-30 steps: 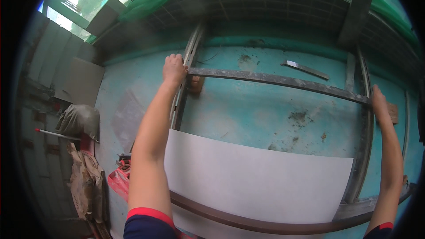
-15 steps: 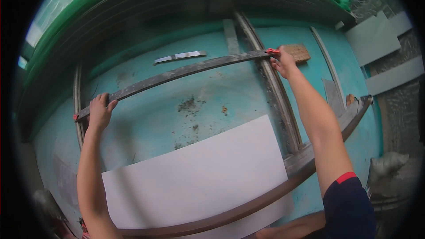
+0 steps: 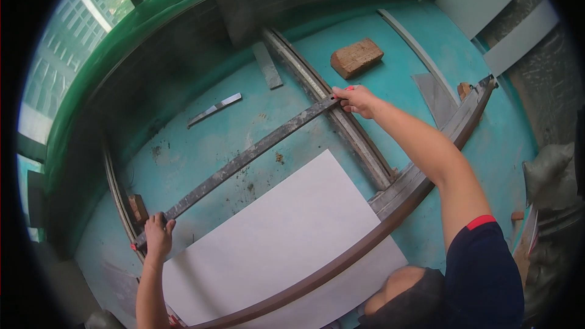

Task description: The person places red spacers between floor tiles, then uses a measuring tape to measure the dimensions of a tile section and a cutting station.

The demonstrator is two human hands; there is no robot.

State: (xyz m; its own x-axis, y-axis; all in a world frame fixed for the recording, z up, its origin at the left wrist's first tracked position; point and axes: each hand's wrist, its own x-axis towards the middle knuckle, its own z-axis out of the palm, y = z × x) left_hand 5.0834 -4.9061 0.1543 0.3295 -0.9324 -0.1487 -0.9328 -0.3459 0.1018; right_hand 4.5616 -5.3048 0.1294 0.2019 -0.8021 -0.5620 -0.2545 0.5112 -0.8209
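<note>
A long grey spattered straightedge (image 3: 244,157) with red ends spans two metal rails, slanting from lower left to upper right. My left hand (image 3: 158,236) is closed round it near its left end, beside the left rail (image 3: 116,186). At the opposite end, my right hand (image 3: 361,101) grips the red-tipped end above the right rail (image 3: 356,137). Whether the straightedge rests on the rails cannot be told. Below it lies a large white sheet (image 3: 274,231) on the turquoise surface. A curved brown frame member (image 3: 317,273) crosses over the sheet close to me.
A brick (image 3: 356,58) lies beyond my right hand, and another brick (image 3: 138,208) by the left rail. A short shiny metal strip (image 3: 215,109) and a flat grey strip (image 3: 267,67) lie farther off. Grey panels (image 3: 475,0) are at the far right, and green netting (image 3: 67,109) borders the left.
Both hands have drawn the straightedge nearer along the rails, its left end more than its right. The view has also turned, bringing the brick beside the left rail into sight.
</note>
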